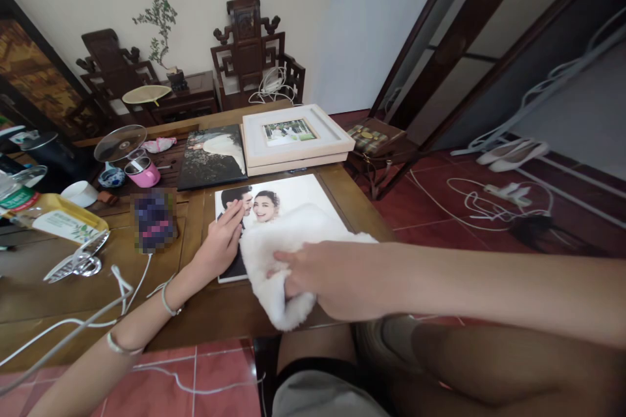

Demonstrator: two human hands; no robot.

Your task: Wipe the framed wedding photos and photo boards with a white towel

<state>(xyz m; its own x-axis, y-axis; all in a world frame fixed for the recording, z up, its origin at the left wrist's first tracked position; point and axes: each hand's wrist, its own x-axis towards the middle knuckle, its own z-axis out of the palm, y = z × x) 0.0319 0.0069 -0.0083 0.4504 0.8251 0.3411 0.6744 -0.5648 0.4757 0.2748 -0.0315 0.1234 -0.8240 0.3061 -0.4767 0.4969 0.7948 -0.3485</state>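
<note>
The photo panel (pixel 310 194) is lying face up on the wooden table (pixel 220 316) at the centre of the frame, and its lower right portion is sitting under a white plush cloth (pixel 313 221). The panel is lying flat near the table edge, presumably so that both hands are reaching it easily and the tabletop is supporting it from below.

The left hand (pixel 225 238) is resting on the panel's left side, its fingers extended, lying close together and touching the printed surface. It is gripping nothing; this flat placement is probably steadying the panel against sliding.

The right hand (pixel 332 277) is holding the cloth at the centre of the frame. Its fingers are curling into the bunched pile and clamping on it; some fingertips are hiding in the folds, so their exact closure is not showing. The cloth is likely serving as a soft layer between this hand and the panel.

Above the panel, a dark picture (pixel 212 151) and a pale picture frame (pixel 317 127) are lying side by side, apparently occupying the far portion of the table so that the near portion is accommodating the panel.
</note>
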